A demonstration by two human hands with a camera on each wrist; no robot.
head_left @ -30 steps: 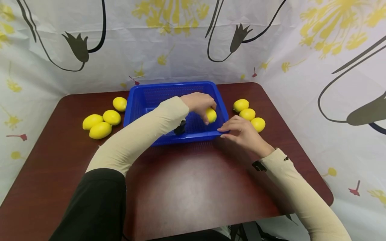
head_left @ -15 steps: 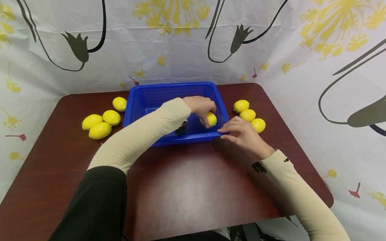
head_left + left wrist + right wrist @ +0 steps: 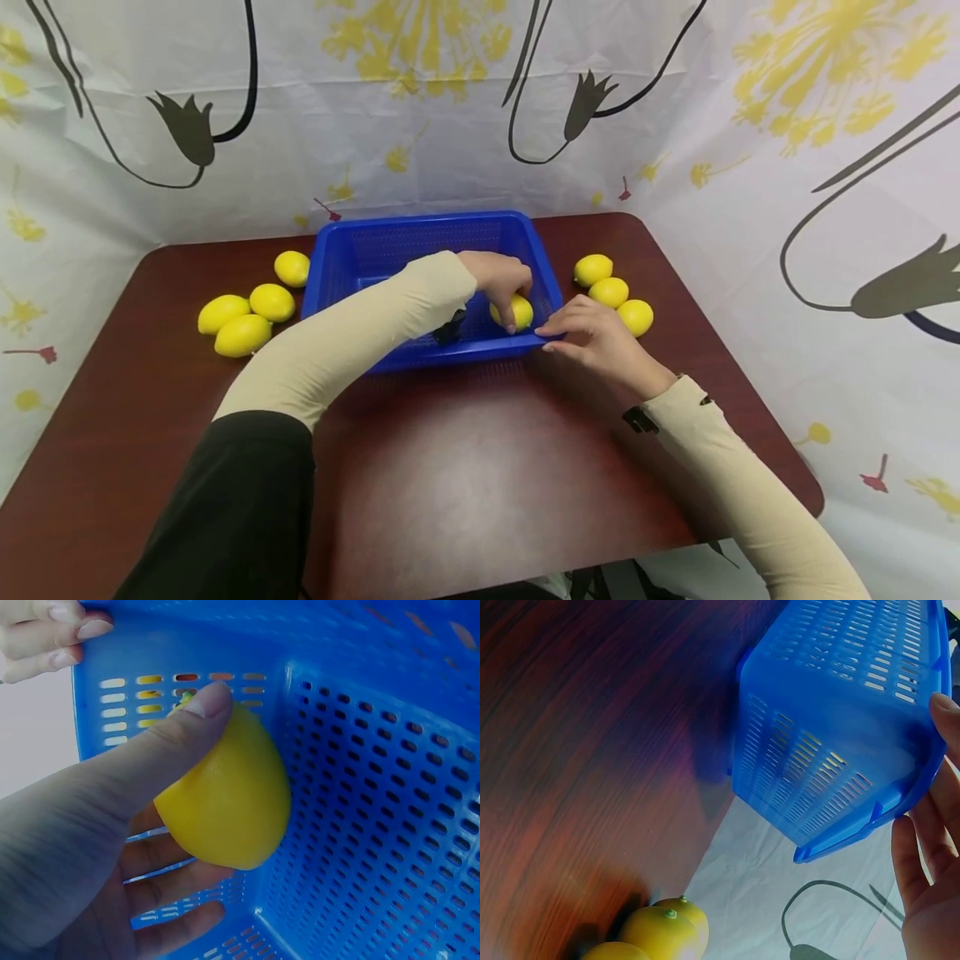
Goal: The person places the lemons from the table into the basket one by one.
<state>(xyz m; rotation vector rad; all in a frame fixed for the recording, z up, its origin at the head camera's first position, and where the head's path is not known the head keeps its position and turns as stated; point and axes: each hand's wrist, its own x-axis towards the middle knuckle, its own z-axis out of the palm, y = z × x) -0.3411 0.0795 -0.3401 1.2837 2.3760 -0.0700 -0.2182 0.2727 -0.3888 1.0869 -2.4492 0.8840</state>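
1. Lying at the left on the dark red-brown table (image 3: 450, 467) are four lemons (image 3: 272, 302): three grouped close together, the fourth farther off, just beside the basket's left wall.

2. Standing at the far middle of the table, the blue basket (image 3: 423, 219) is perforated and open-topped. My left sleeve (image 3: 352, 333) crosses its near rim and hides part of the inside.

3. Held in my left hand (image 3: 498, 275) is one lemon (image 3: 521, 311), inside the basket near its near right corner. I pinch it with the thumb on one side and fingers on the other; whether it touches the floor, I cannot tell. I judge the step in hand to be placing this lemon. The next move would then call for settling it on the floor and spreading my thumb and fingers, lest it roll.

4. Gripping the near right corner of the rim, my right hand (image 3: 596, 337) has its thumb and fingers on opposite sides of the edge, probably to steady the basket.

5. Lying right of the basket, three lemons (image 3: 608, 292) form a slanting row, its near end just beyond my right hand.
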